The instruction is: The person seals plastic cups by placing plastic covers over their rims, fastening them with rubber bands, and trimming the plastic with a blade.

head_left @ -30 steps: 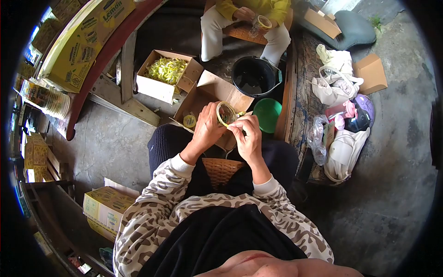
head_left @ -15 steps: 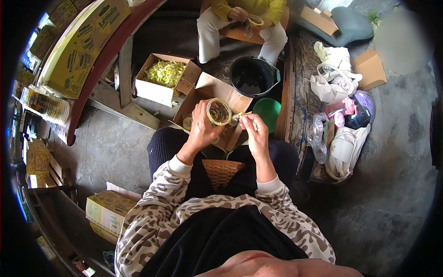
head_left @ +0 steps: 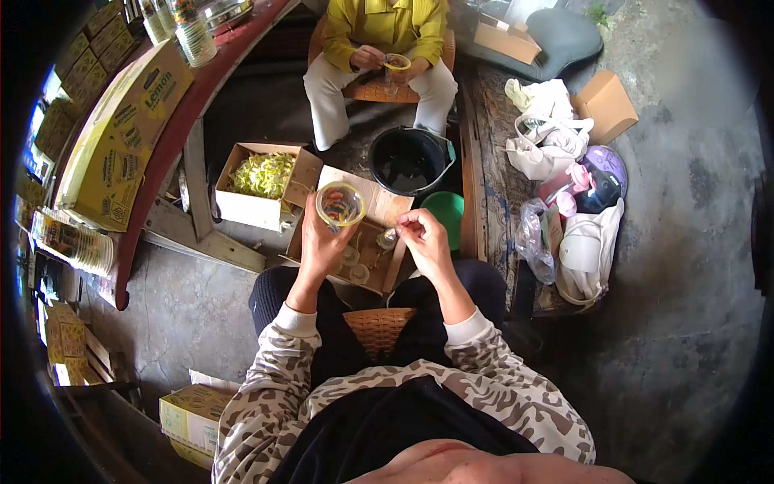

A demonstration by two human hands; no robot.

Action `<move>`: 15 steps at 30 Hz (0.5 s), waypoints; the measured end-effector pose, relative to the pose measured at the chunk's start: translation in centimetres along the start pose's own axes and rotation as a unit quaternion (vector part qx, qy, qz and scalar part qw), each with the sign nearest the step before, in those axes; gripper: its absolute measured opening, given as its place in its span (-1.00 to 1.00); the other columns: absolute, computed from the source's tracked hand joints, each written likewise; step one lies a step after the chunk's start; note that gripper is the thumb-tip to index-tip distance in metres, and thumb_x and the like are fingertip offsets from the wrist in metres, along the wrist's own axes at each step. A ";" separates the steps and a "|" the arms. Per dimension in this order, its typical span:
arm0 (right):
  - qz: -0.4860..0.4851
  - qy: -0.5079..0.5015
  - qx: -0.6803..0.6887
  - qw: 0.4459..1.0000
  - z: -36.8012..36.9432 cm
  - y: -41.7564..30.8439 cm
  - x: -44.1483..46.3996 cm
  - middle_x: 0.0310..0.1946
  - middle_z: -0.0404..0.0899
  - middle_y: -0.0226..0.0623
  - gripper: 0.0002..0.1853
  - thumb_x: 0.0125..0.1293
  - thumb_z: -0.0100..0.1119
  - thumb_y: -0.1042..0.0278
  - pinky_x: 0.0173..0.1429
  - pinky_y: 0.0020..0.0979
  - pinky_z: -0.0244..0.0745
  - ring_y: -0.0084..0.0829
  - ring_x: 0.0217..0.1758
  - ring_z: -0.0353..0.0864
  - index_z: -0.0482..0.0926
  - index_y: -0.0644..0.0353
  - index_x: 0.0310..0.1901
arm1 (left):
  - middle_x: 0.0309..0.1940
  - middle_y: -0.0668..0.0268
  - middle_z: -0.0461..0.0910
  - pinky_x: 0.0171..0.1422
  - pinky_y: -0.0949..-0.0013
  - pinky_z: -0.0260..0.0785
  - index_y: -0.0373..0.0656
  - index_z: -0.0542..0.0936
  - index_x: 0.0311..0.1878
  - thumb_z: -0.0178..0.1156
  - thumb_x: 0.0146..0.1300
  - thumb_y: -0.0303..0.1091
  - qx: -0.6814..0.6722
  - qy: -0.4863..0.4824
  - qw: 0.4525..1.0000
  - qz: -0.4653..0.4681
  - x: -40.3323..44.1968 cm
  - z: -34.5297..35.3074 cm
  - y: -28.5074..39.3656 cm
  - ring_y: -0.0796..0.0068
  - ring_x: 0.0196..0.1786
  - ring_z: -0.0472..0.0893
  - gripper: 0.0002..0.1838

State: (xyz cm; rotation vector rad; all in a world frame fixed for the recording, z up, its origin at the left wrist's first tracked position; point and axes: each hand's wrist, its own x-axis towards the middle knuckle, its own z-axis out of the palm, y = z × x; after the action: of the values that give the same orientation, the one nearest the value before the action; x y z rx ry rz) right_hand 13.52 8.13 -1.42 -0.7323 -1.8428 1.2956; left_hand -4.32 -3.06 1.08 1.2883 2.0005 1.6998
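My left hand (head_left: 324, 246) holds a clear plastic cup (head_left: 340, 206) with a yellow rim and coloured print, its round end facing up. To its right, my right hand (head_left: 426, 242) is apart from the cup, thumb and fingertips pinched together; what they hold, if anything, is too small to make out. Below the hands lies an open cardboard box (head_left: 372, 270) with several clear cups or lids inside. A small shiny item (head_left: 387, 239) shows just left of my right fingertips.
A box of yellow-green strips (head_left: 263, 175) stands at the left. Beyond are a black bucket (head_left: 409, 161) and a green basin (head_left: 445, 218). A seated person (head_left: 387, 40) opposite holds a cup. Bags (head_left: 580, 262) lie at right, lemon cartons (head_left: 121, 153) at left.
The view has shifted. My left hand has tilted the cup so its round end faces up, and my right hand has moved away from the rim.
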 end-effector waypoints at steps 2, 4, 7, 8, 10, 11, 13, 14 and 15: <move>-0.034 -0.007 -0.025 0.999 -0.3 -1.2 1.6 -0.24 0.67 -0.29 -0.87 0.27 0.25 0.65 -0.12 -0.48 0.58 -0.52 -0.25 0.68 0.61 0.29 -0.17 | 0.06 0.15 0.58 0.24 0.31 0.45 -0.25 0.43 0.25 0.49 0.11 -0.42 -0.005 -0.003 1.000 0.029 1.9 -0.2 1.0 0.35 0.13 0.60 -0.36; -0.067 -0.031 -0.064 0.995 -0.7 -2.9 3.4 -0.19 0.68 -0.21 -0.82 0.25 0.14 0.70 -0.02 -0.39 0.63 -0.38 -0.13 0.74 0.61 0.31 -0.15 | 0.05 0.16 0.58 0.24 0.31 0.45 -0.25 0.43 0.25 0.49 0.12 -0.41 0.002 0.006 0.998 0.056 3.9 -0.3 2.3 0.36 0.12 0.60 -0.36; -0.105 -0.057 -0.109 0.987 -0.2 -3.3 6.4 -0.15 0.67 -0.10 -0.76 0.20 0.07 0.73 -0.01 -0.28 0.61 -0.17 -0.10 0.74 0.62 0.30 -0.13 | 0.07 0.20 0.58 0.22 0.35 0.45 -0.24 0.44 0.25 0.48 0.14 -0.40 0.004 0.009 0.997 0.074 6.1 0.0 4.1 0.40 0.12 0.59 -0.37; -0.108 -0.053 -0.110 0.987 0.0 -3.0 7.3 -0.15 0.67 -0.10 -0.76 0.20 0.07 0.73 -0.01 -0.28 0.61 -0.17 -0.10 0.74 0.62 0.30 -0.13 | 0.04 0.16 0.59 0.21 0.31 0.45 -0.26 0.45 0.21 0.49 0.10 -0.41 -0.034 0.012 0.997 0.066 6.7 0.3 4.0 0.33 0.10 0.60 -0.38; -0.149 -0.095 -0.172 0.969 0.6 -1.2 8.7 -0.20 0.65 -0.08 -0.74 0.21 0.07 0.72 -0.04 -0.21 0.60 -0.06 -0.13 0.71 0.63 0.25 -0.13 | 0.00 0.16 0.60 0.20 0.32 0.45 -0.29 0.47 0.17 0.49 0.09 -0.45 -0.073 0.020 0.995 0.061 7.3 1.0 3.7 0.34 0.08 0.61 -0.42; -0.157 -0.107 -0.190 0.963 0.9 0.6 9.3 -0.16 0.60 -0.13 -0.78 0.19 0.21 0.63 0.01 -0.15 0.57 -0.03 -0.07 0.64 0.65 0.18 -0.13 | 0.00 0.16 0.60 0.20 0.32 0.45 -0.29 0.47 0.17 0.49 0.09 -0.45 -0.076 0.011 0.995 0.065 7.2 1.3 2.9 0.34 0.08 0.61 -0.42; -0.152 -0.120 -0.250 0.949 1.2 2.7 8.9 -0.08 0.54 -0.17 -0.77 0.12 0.37 0.50 0.10 -0.13 0.52 -0.05 0.07 0.55 0.65 0.13 -0.15 | 0.00 0.22 0.59 0.20 0.36 0.44 -0.29 0.48 0.18 0.46 0.14 -0.49 -0.150 -0.010 0.988 0.031 6.9 1.9 0.3 0.43 0.07 0.59 -0.46; -0.126 -0.147 -0.257 0.947 1.2 4.2 8.9 0.00 0.50 -0.20 -0.70 0.03 0.49 0.42 0.19 -0.13 0.46 -0.06 0.16 0.46 0.65 0.11 -0.16 | 0.02 0.25 0.57 0.20 0.41 0.44 -0.29 0.46 0.19 0.44 0.17 -0.52 -0.154 -0.035 0.987 0.007 6.6 2.0 -1.0 0.50 0.07 0.57 -0.47; -0.098 -0.151 -0.246 0.952 1.1 5.0 8.6 -0.01 0.50 -0.20 -0.68 0.02 0.49 0.43 0.22 -0.13 0.46 -0.08 0.18 0.46 0.66 0.11 -0.15 | 0.05 0.24 0.57 0.21 0.41 0.45 -0.31 0.44 0.22 0.44 0.17 -0.52 -0.179 -0.039 0.983 -0.015 6.2 2.3 -2.6 0.50 0.09 0.57 -0.44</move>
State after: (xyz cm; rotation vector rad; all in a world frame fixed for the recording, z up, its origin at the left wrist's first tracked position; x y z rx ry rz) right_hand 7.98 16.00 -4.20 -0.6008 -2.4668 0.8577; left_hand -7.71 3.18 0.34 1.1708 1.5688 1.8560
